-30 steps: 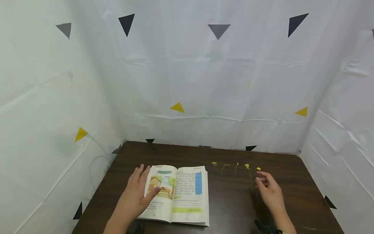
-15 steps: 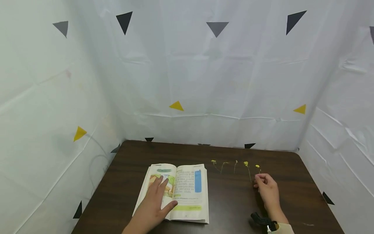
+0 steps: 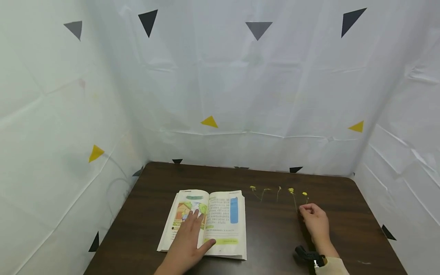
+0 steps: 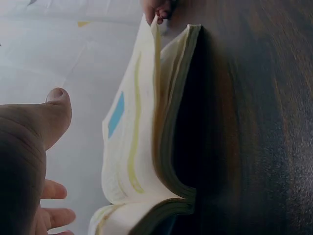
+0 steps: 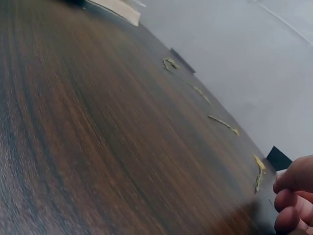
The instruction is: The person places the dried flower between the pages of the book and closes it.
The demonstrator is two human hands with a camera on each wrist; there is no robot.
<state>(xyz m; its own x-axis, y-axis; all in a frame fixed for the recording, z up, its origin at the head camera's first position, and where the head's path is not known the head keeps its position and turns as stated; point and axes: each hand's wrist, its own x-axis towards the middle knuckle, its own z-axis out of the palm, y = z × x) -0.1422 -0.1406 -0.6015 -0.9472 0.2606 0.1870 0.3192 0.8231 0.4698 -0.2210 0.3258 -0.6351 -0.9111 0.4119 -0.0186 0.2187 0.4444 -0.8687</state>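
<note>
An open book [image 3: 225,229] with printed pages lies on the table. My left hand [image 3: 183,242] is over its left page and centre fold, fingers spread and straight; the left wrist view shows the thumb and fingers of that left hand [image 4: 29,147] beside the book [image 4: 127,147]. My right hand [image 3: 317,223] pinches with thumb and fingertips at the stem of the rightmost yellow flower [image 3: 304,194], whose lower stem is hidden. In the right wrist view, the curled fingers of the right hand [image 5: 296,196] are near a thin flower [image 5: 258,171].
Several more thin-stemmed flowers lie in a row left of the right hand, among them a yellow one [image 3: 291,190], a small pale one [image 3: 279,188] and another yellow one [image 3: 253,188]. White sheeting [image 3: 240,95] with triangle marks surrounds the dark wooden table [image 3: 268,233].
My left hand has moved rightward and nearer, from the book's left edge onto its left page and fold. The right hand's fingertips have come together at the flower's stem.
</note>
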